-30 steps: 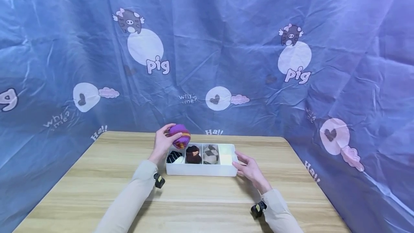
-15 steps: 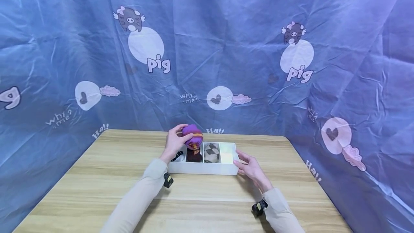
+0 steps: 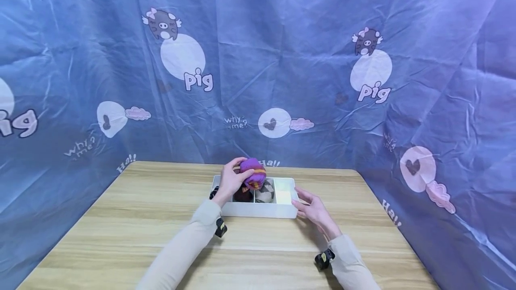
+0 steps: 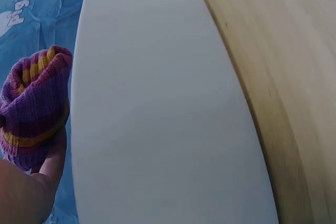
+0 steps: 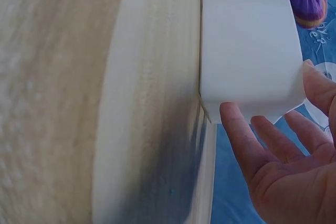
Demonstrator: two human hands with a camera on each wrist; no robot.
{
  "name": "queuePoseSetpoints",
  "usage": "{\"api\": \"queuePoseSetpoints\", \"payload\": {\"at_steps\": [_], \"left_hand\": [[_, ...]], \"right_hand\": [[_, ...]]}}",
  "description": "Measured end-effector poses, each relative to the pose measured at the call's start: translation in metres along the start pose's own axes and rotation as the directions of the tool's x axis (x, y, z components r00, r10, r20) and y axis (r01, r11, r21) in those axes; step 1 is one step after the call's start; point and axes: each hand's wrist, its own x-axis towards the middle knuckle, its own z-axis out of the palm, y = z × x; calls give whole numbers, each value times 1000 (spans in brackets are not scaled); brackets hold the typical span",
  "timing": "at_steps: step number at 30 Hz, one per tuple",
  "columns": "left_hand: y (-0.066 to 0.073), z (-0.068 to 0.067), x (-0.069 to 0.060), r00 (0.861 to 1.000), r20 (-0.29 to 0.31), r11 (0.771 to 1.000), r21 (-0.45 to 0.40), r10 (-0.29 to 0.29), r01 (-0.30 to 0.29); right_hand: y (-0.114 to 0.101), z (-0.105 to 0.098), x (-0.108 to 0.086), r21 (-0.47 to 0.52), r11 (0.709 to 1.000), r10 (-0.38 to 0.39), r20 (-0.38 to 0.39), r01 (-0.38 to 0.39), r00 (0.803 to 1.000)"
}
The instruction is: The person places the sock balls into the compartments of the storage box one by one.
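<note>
My left hand (image 3: 230, 181) grips a rolled-up purple knit sock (image 3: 254, 172) with maroon and yellow stripes, held above the middle of a white divided box (image 3: 258, 210). In the left wrist view the striped sock (image 4: 37, 108) shows its folded ribbed opening, with the thumb along its side. Inside the box, a dark brown rolled sock (image 3: 243, 195) and a grey-beige checkered one (image 3: 264, 193) sit in neighbouring compartments. A black patterned sock (image 3: 214, 191) at the left end is mostly hidden by my left hand. My right hand (image 3: 313, 209) touches the box's right end with extended fingers.
The box stands on a light wooden table (image 3: 258, 258), near its back edge. The rightmost compartment (image 3: 284, 190) shows its bare floor. A blue printed curtain (image 3: 250, 66) hangs behind and along both sides.
My left hand has carried the purple striped sock rightward, from over the left end to over the middle compartments. My right hand stays at the box's right end.
</note>
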Motion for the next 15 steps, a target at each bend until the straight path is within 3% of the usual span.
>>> {"api": "queuePoseSetpoints", "payload": {"at_steps": [7, 15], "left_hand": [[0, 17, -3, 999, 27, 999, -31, -19, 20], [4, 35, -3, 999, 48, 999, 37, 24, -26]], "right_hand": [[3, -2, 1, 25, 1000, -3, 15, 3, 1000], [4, -2, 1, 37, 999, -5, 15, 4, 1000]]}}
